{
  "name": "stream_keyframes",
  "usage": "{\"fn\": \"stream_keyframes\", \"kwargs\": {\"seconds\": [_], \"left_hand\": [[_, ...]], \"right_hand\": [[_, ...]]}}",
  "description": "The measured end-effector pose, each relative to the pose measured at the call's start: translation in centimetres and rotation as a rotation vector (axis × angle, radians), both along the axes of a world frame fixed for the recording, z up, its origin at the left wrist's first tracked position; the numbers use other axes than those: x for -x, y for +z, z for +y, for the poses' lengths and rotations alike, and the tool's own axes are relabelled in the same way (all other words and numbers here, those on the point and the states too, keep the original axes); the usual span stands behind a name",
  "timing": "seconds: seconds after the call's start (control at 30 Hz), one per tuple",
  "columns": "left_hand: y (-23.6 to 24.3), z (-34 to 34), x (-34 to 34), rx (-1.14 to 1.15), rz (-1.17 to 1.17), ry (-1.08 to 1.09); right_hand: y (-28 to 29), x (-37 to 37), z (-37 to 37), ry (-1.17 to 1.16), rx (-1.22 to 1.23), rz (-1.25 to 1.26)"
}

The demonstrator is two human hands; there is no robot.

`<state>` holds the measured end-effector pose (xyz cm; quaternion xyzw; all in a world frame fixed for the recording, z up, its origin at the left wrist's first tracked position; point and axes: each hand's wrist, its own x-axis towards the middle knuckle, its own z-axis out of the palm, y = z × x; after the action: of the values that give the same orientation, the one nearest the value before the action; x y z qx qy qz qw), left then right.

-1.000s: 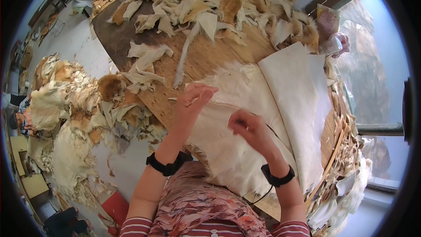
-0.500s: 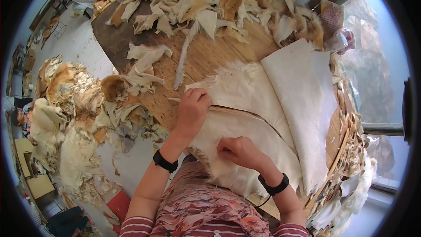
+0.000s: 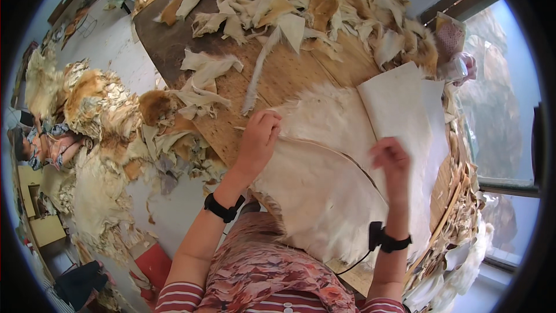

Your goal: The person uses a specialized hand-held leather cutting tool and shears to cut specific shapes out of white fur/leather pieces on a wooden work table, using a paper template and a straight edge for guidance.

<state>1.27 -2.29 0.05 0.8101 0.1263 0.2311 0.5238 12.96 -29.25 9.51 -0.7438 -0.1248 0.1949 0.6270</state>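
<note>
A large cream-white hide with furry edges lies spread before me. A dark, narrow curved line runs across it between this near part and the far white part. At the left end of that line, my left hand is closed, its fingertips pressed onto the hide's edge. My right hand hovers over the right side, beside a stiff pale sheet of hide lying on top. Its fingers look curled but are smeared by motion, so whether they hold anything is hidden.
Cream and tan hide scraps heap along the far side of the wooden table. More hides pile up on the left, near another person. A window is on the right, with scraps stacked below it.
My right hand has moved up and to the right from the near part of the hide. My left hand stays at the edge. The person at far left has come further into view.
</note>
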Motion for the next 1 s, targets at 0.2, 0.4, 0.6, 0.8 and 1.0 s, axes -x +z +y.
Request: {"fn": "stream_keyframes", "kwargs": {"seconds": [0.2,0.4,0.6,0.8,1.0], "left_hand": [[-0.1,-0.8,-0.2,-0.321,-0.014,0.072],[1.0,-0.9,0.6,-0.091,-0.045,0.106],[5.2,-3.2,2.6,0.213,-0.051,-0.517],[2.6,-1.0,1.7,-0.272,0.023,0.094],[0.9,-1.1,0.7,-0.358,0.066,0.183]], "right_hand": [[2.0,-3.7,-2.8,-0.29,-0.375,-0.168],[1.5,6.9,6.9,0.754,0.21,-0.092],[2.4,5.0,9.1,0.133,-0.125,0.074],[-1.4,6.4,6.6,0.837,0.324,-0.076],[-3.3,5.7,6.0,0.664,0.414,-0.128]]}}
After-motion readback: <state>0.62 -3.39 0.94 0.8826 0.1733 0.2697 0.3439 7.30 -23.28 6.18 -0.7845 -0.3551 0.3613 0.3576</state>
